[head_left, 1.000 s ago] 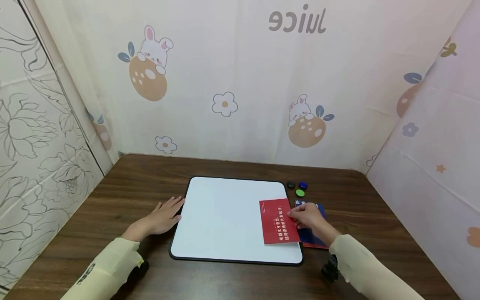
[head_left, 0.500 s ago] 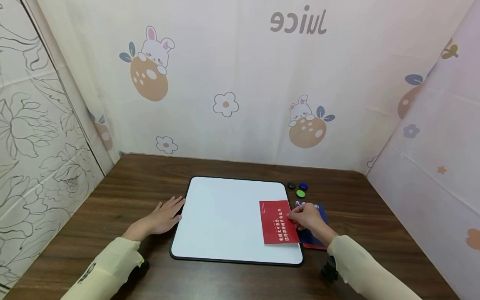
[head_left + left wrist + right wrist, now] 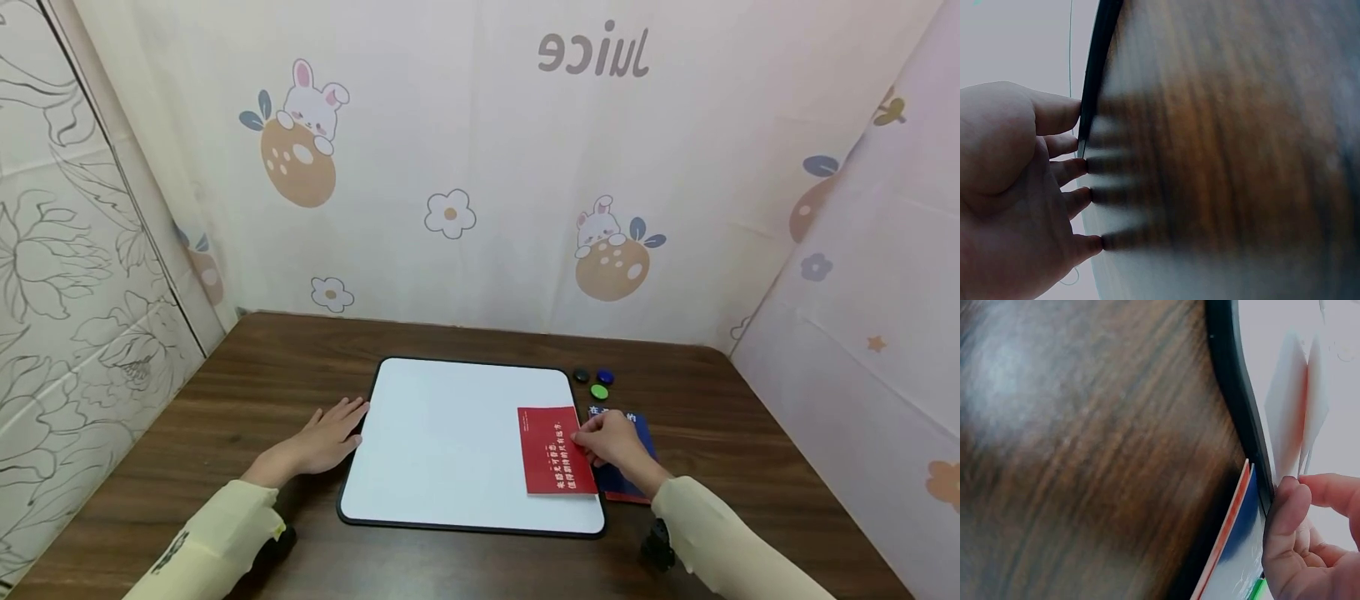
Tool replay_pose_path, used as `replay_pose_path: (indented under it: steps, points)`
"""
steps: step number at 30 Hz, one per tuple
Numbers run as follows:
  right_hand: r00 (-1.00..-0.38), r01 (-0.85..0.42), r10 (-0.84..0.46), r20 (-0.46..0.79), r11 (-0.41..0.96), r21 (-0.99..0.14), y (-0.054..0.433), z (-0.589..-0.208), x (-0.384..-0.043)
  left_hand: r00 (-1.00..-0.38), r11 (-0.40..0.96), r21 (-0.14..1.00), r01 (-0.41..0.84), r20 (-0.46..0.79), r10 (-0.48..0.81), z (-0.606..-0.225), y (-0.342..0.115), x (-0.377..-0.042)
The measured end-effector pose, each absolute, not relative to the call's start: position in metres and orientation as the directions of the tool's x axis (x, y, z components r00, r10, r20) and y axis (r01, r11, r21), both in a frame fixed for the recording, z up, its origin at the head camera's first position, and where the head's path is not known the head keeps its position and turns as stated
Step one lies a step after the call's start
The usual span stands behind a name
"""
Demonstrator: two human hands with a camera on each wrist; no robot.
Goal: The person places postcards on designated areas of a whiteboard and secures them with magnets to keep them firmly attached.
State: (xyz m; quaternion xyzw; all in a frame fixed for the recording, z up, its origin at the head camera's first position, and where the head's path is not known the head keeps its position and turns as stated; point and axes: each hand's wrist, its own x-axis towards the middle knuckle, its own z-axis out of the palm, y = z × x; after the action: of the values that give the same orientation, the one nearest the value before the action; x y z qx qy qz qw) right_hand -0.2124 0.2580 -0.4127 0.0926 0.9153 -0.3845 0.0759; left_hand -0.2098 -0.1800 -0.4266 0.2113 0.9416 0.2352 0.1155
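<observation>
A red card [image 3: 546, 450] with white writing lies over the right side of a white board with a black rim [image 3: 450, 442]. My right hand [image 3: 618, 437] pinches the card's right edge between thumb and forefinger, and the right wrist view shows the pinched card [image 3: 1288, 412] edge-on close to the board. Under that hand, beside the board, a dark blue card [image 3: 615, 483] with a red edge below it is partly hidden. My left hand [image 3: 322, 437] lies with its fingers extended at the board's left edge; the left wrist view has its fingertips against the black rim [image 3: 1094, 62].
Three round pieces, one black [image 3: 581, 376], one blue [image 3: 605, 377] and one green [image 3: 599, 392], lie by the board's upper right corner. A brown wooden table [image 3: 465, 567] carries everything. Patterned cloth [image 3: 480, 275] hangs behind it and along both sides.
The head view has shifted slightly. Both hands and the red card keep their places relative to the board.
</observation>
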Motion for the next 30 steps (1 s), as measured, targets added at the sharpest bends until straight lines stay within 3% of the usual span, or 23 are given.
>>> replay_pose_path:
  steps: [30]
  points:
    - [-0.972, 0.222, 0.119, -0.203, 0.752, -0.620, 0.2528, -0.4074, -0.2191, -0.885, 0.801, 0.493, 0.340, -0.121, 0.450, -0.4253, -0.1797, -0.2112]
